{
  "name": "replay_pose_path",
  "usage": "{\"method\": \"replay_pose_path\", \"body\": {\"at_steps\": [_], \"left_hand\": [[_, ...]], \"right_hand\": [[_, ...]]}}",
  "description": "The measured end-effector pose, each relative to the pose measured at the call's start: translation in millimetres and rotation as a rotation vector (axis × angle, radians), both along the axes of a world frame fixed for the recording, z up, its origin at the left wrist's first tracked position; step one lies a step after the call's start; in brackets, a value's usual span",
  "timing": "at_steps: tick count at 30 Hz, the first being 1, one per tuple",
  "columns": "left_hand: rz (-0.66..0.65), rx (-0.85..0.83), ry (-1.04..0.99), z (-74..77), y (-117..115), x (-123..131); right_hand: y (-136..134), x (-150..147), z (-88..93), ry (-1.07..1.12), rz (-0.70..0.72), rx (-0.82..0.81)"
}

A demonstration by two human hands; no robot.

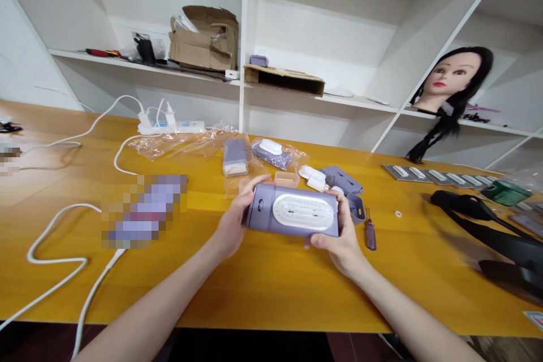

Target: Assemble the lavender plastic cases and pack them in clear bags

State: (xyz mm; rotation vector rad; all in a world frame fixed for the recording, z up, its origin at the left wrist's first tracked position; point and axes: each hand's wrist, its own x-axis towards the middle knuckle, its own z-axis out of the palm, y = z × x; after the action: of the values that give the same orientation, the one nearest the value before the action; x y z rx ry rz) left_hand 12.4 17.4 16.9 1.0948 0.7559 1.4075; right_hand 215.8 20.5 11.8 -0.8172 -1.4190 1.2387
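Note:
Between my two hands, above the table, is a purple box-shaped device [263,220] with a white oval dotted panel on the side facing me. My left hand [233,220] grips its left end, thumb along the top edge. Around the right end are the fingers of my right hand [341,237], with the thumb on the lower front edge. Just behind it lie loose purple and white parts [343,179] and a small translucent tray [286,179]. A screwdriver [370,235] with a dark reddish handle rests right of my right hand.
Bagged purple devices [235,155] lie at the back. On the left are a pixelated purplish object [148,209], white cables [55,261] and a power strip [186,126]. A black headset-like object [487,226] and a row of grey strips [436,176] occupy the right. Shelves hold a mannequin head [452,76].

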Motion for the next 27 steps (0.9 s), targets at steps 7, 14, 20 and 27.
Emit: {"method": "replay_pose_path", "body": {"at_steps": [7, 14, 20, 27], "left_hand": [[0.037, 0.095, 0.176, -6.1, 2.8, -6.9], [0.145, 0.127, 0.472, 2.3, 3.0, -14.3], [0.129, 0.130, 0.594, 6.4, 3.1, -20.7], [0.150, 0.248, 0.572, -0.1, 1.6, -17.2]], "right_hand": [[-2.7, -1.6, 1.7, 0.046, 0.010, -0.004], [0.8, 4.9, -3.0, -0.058, -0.046, 0.077], [2.8, 10.6, -4.5, -0.212, -0.129, 0.251], [1.9, 7.4, -2.8, -0.047, -0.029, 0.090]]}}
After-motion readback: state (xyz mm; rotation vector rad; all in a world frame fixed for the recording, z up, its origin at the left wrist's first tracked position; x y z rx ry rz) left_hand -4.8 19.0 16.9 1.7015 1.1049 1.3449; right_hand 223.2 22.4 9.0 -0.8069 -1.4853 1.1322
